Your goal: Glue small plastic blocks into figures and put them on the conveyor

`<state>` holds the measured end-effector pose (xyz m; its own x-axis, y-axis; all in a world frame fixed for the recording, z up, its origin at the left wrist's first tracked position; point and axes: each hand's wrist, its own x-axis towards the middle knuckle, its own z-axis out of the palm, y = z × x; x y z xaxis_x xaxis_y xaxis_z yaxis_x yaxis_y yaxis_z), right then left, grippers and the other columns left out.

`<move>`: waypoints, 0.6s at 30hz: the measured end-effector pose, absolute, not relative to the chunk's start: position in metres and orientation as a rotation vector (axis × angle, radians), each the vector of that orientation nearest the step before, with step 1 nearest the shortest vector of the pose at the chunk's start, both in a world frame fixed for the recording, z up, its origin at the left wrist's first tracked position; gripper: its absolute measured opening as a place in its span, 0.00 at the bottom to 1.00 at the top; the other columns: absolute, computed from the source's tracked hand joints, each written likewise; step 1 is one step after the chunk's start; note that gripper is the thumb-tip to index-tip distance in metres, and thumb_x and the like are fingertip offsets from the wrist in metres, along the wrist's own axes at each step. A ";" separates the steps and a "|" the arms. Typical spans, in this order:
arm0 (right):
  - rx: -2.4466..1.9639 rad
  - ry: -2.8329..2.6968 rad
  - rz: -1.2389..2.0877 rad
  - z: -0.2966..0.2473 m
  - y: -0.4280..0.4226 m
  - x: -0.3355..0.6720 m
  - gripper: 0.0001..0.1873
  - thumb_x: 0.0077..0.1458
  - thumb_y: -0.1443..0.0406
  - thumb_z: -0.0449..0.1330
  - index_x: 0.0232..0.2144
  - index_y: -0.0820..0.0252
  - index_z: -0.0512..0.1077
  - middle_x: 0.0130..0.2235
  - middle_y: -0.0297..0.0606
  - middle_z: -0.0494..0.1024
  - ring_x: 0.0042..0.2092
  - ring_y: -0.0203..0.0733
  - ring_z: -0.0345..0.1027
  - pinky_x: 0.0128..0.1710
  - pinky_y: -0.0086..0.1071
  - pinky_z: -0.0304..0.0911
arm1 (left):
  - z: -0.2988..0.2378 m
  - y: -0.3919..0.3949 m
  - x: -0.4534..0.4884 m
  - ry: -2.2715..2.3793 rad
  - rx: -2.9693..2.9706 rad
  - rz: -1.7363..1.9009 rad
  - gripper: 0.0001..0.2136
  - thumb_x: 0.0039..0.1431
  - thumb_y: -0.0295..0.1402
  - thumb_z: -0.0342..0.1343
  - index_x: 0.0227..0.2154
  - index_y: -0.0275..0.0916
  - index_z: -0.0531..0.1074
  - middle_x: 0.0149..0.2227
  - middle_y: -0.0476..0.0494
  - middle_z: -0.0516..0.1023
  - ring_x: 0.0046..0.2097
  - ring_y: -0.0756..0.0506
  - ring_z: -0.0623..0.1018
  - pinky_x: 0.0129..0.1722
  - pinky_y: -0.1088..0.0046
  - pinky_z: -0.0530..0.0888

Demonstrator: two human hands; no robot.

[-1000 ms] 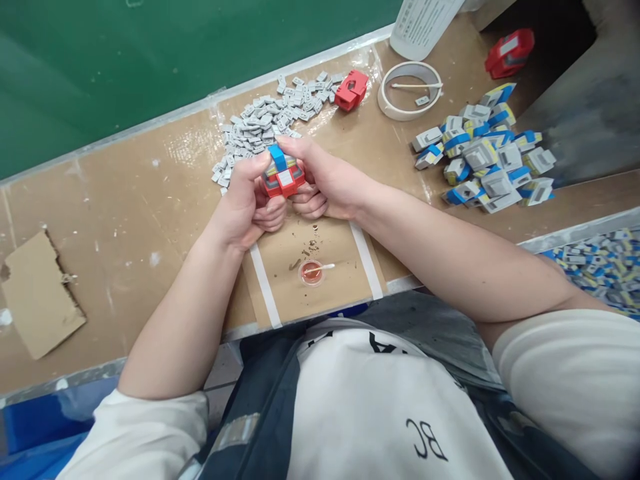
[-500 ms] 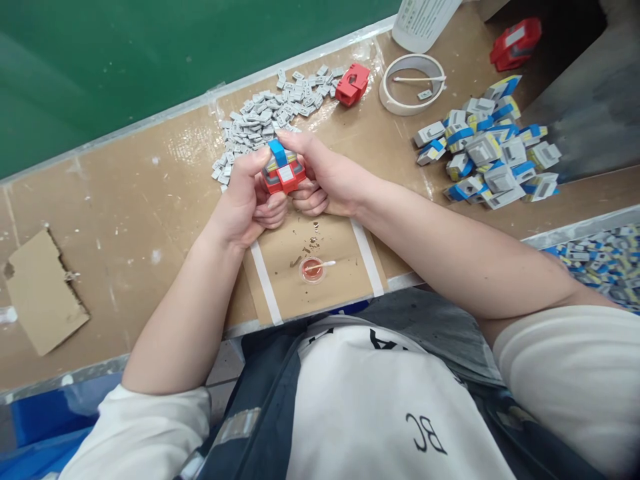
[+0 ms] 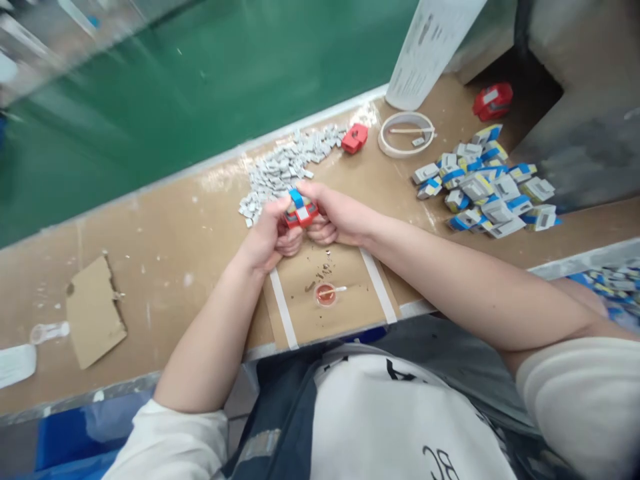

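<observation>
Both hands hold a small plastic assembly between them: a red holder [image 3: 303, 215] with a grey, yellow and blue part [image 3: 297, 198] seated in its top. My left hand [image 3: 275, 233] grips it from the left, thumb on the upper edge and fingers curled below. From the right, my right hand [image 3: 333, 213] does the same. Just beyond the hands lies a heap of small grey plastic pieces [image 3: 280, 167]. Below them, on a brown sheet edged with white tape, stands a small dish of reddish liquid [image 3: 325, 296] with a cotton swab [image 3: 336, 290] across it.
Another red holder [image 3: 355, 138] lies past the grey heap, near a tape roll [image 3: 387, 145]. A pile of grey, blue and yellow parts [image 3: 493, 187] is at right, with one more red piece [image 3: 493, 101] behind. A white bottle [image 3: 425, 53] stands at the back; torn cardboard [image 3: 95, 313] lies left.
The camera view has tilted up, so the bench sits lower and slightly right in the picture. Both hands keep their hold on the assembly, and no object on the bench has visibly moved.
</observation>
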<state>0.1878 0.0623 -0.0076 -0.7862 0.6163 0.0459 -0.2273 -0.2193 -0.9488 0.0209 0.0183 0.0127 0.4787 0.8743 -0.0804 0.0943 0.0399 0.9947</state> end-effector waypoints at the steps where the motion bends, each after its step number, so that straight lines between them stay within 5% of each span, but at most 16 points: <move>1: -0.455 -1.502 2.053 -0.009 0.063 0.187 0.42 0.58 0.32 0.57 0.24 0.57 0.42 0.18 0.23 0.41 0.18 0.24 0.34 0.15 0.22 0.33 | 0.012 0.018 0.022 0.910 1.394 0.758 0.37 0.53 0.70 0.54 0.13 0.42 0.49 0.12 0.54 0.43 0.15 0.55 0.48 0.17 0.73 0.47; 9: -0.527 -1.448 2.067 -0.009 0.059 0.185 0.41 0.53 0.36 0.63 0.24 0.57 0.44 0.19 0.22 0.43 0.19 0.22 0.35 0.17 0.20 0.34 | 0.006 0.016 0.019 0.863 1.388 0.828 0.38 0.54 0.68 0.56 0.11 0.41 0.50 0.12 0.53 0.44 0.15 0.56 0.47 0.18 0.72 0.44; 18: -0.491 -1.522 2.010 -0.006 0.052 0.184 0.47 0.37 0.31 0.70 0.22 0.59 0.48 0.18 0.21 0.45 0.18 0.20 0.37 0.17 0.19 0.33 | -0.006 0.014 0.013 0.821 1.483 0.886 0.37 0.58 0.67 0.54 0.13 0.40 0.53 0.13 0.53 0.46 0.16 0.56 0.46 0.18 0.74 0.45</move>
<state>0.1836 0.0519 -0.0058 -0.7729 0.6329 0.0463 -0.2161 -0.1939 -0.9569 0.0126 0.0142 -0.0056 0.4677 0.8807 0.0748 0.0078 -0.0887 0.9960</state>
